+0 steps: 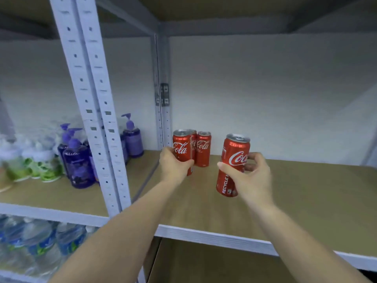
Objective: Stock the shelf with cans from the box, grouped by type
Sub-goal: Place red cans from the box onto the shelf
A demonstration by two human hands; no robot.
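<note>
The left hand (174,165) is gripping a red Coca-Cola can (182,149) at the far left of the wooden shelf (306,193), fingers curled round its lower body. Two more red cans (203,148) are standing just beside and behind it (one mostly hidden). The right hand (247,176) is holding a second cola can (232,166) slightly tilted, nearer and to the right, thumb and fingers wrapping its middle. Purple pump bottles (78,162) are standing in the left bay, beyond the white upright post (95,103).
</note>
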